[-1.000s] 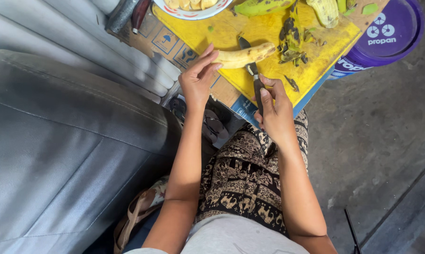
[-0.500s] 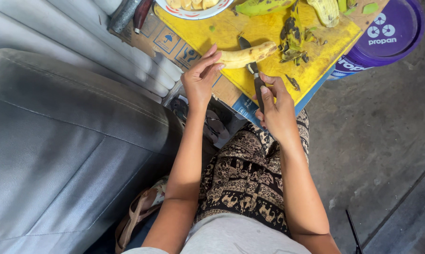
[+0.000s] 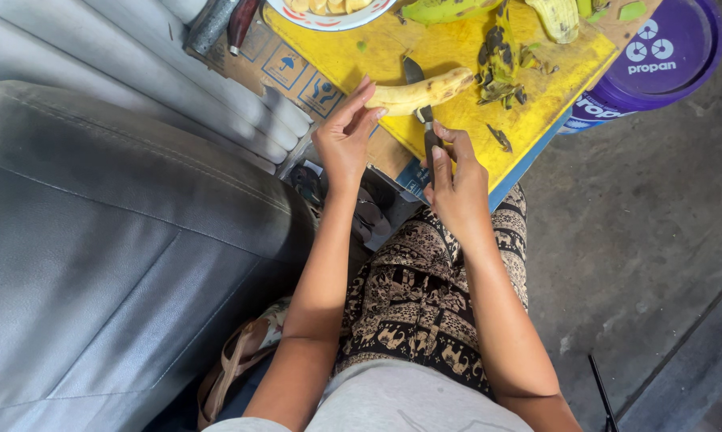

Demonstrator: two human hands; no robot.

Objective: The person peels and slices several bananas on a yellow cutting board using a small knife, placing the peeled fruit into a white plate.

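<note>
The 1 head-worn camera looks steeply down, close over the person's lap, facing the yellow cutting board.

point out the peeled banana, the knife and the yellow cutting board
peeled banana (image 3: 421, 90), head view, on the middle of its pale flesh
knife (image 3: 413, 70), head view, on the dark blade beyond the banana
yellow cutting board (image 3: 353, 56), head view, on a bare patch near its left end

An informal, floor-level food-preparation spot: a yellow cutting board rests on flattened cardboard, a purple bucket lid beside it, bare concrete floor just beyond the board.
</note>
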